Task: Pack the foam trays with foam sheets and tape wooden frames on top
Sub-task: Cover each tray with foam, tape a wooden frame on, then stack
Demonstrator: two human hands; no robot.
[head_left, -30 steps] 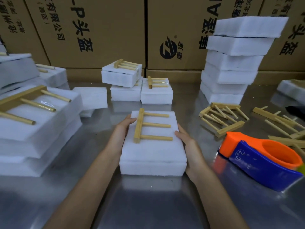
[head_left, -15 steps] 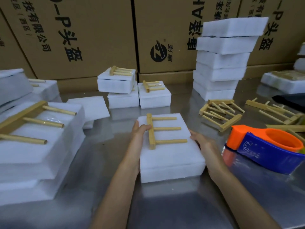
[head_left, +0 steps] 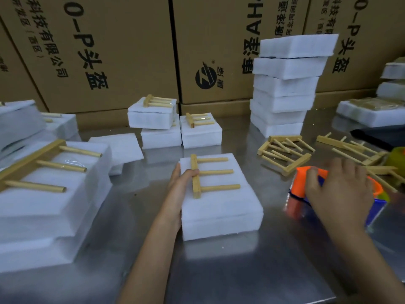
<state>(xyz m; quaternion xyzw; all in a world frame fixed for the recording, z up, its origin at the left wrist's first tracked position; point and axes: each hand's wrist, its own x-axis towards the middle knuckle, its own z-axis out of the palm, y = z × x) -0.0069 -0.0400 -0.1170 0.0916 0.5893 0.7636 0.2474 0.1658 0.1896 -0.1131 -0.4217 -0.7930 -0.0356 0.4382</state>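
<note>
The left hand (head_left: 182, 187) gripped the foam tray's (head_left: 221, 205) nine-o'clock edge, thumb against the wooden frame (head_left: 209, 173) lying on top. At three o'clock, the right hand (head_left: 337, 189) lay spread over the tape dispenser (head_left: 304, 183); its grip was unclear.

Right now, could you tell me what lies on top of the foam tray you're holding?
A wooden frame, its bar under the left hand's thumb. The tray's inside is covered.

White foam tray (head_left: 219, 207), tan wooden frame (head_left: 197, 175), orange-and-blue tape dispenser (head_left: 300, 183), brown black-printed cartons (head_left: 109, 51).
</note>
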